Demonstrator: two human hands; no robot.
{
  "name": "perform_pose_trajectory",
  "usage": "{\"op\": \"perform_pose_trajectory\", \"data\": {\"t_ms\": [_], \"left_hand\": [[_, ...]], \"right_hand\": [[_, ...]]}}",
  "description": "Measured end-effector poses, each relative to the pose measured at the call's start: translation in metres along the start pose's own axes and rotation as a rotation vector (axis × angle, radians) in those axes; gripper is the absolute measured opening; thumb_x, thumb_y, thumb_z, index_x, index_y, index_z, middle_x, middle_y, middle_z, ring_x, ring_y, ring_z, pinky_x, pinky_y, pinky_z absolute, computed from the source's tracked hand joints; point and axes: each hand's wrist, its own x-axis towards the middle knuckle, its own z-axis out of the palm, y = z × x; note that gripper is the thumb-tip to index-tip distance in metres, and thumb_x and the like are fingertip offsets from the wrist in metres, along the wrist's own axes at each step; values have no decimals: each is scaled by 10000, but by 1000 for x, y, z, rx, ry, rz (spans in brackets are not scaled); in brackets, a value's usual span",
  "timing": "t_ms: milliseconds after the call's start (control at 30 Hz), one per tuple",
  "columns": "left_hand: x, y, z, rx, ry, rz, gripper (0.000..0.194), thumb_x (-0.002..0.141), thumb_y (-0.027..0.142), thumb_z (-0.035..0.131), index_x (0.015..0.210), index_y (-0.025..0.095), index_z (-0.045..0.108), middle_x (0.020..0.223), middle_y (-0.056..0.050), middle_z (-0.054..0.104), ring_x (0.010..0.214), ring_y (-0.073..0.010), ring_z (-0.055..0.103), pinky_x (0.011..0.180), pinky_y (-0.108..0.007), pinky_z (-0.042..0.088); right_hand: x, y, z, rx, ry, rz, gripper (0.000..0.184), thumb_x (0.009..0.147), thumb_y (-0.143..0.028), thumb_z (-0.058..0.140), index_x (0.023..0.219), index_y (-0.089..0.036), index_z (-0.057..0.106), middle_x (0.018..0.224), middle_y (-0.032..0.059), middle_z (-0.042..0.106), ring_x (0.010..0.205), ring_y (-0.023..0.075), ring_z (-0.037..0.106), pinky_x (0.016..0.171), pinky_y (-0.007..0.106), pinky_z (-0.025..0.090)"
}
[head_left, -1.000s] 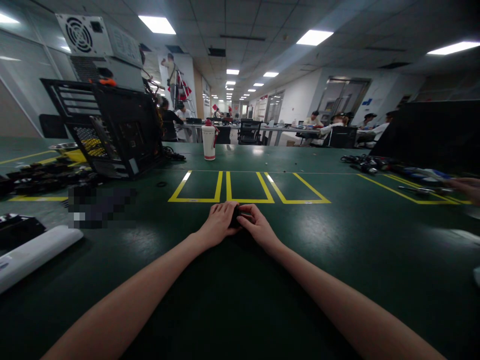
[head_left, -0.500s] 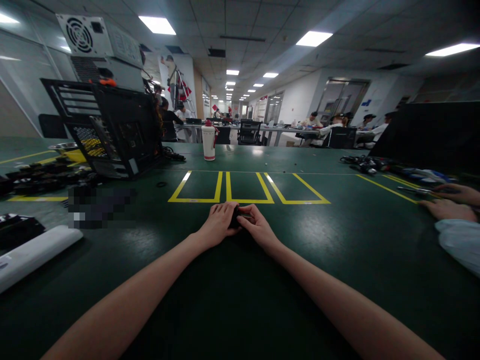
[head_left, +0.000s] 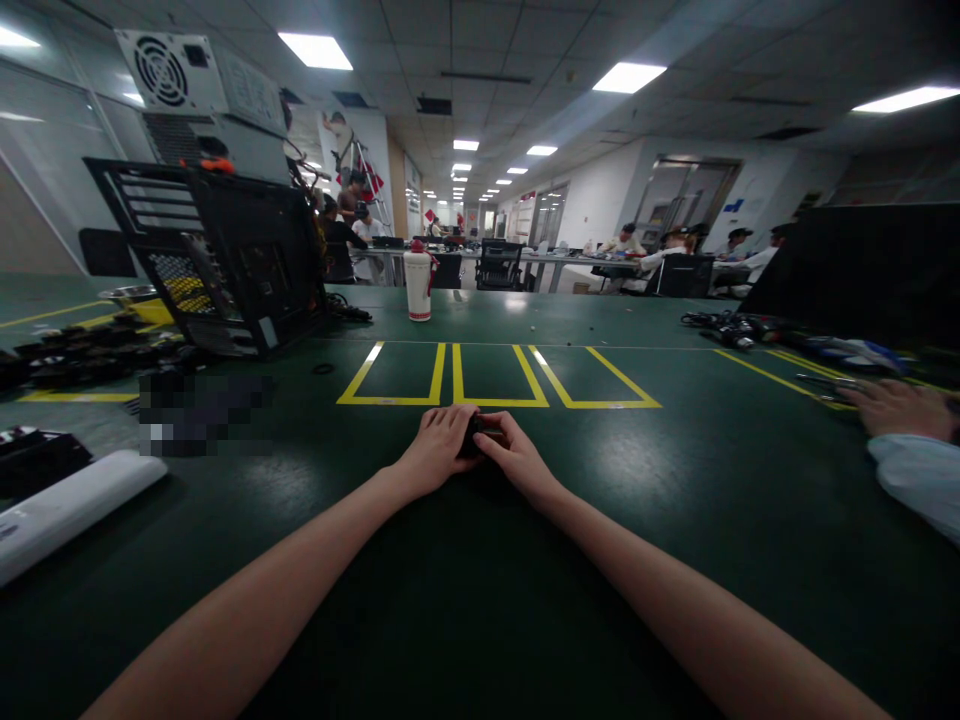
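Note:
Between my two hands is a small black object [head_left: 470,437], mostly covered by fingers, so its kind does not show. My left hand [head_left: 442,445] is closed around it from the left, with the fingers over its top and the thumb below. From the right, my right hand [head_left: 514,450] pinches at its side with thumb and fingertips. Both hands rest low over the green tabletop [head_left: 480,600], just in front of the yellow taped outlines [head_left: 501,403].
Left stand a black computer case [head_left: 247,260] with power supplies [head_left: 202,75] on top, black parts [head_left: 82,355] and a white long object [head_left: 82,510]. Ahead is a white bottle [head_left: 418,285]. At right, a co-worker's hand [head_left: 900,408] lies near tools and cables [head_left: 727,328].
My hands stay almost still around the black object, with only a slight shift of the right fingers. The co-worker's hands at right have moved, and one now covers the other's place.

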Motion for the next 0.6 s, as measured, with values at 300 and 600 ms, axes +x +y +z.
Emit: {"op": "perform_pose_trajectory", "data": {"t_ms": [300, 600], "left_hand": [[0, 2, -1, -9, 6, 5, 529, 693, 246, 612, 1127, 202, 314, 1124, -71, 471, 1064, -242, 451, 907, -405, 309], [1, 2, 0, 12, -2, -19, 519, 705, 242, 595, 1131, 207, 302, 1126, -74, 472, 1067, -249, 449, 888, -409, 315]], "right_hand": [[0, 0, 1, 13, 15, -4, 223, 743, -311, 538, 946, -237, 482, 969, 16, 553, 897, 163, 558, 676, 279, 486], [2, 3, -1, -60, 30, -7, 313, 748, -296, 532, 1047, -208, 505, 1077, 54, 554, 956, 175, 548, 834, 338, 442]]}}
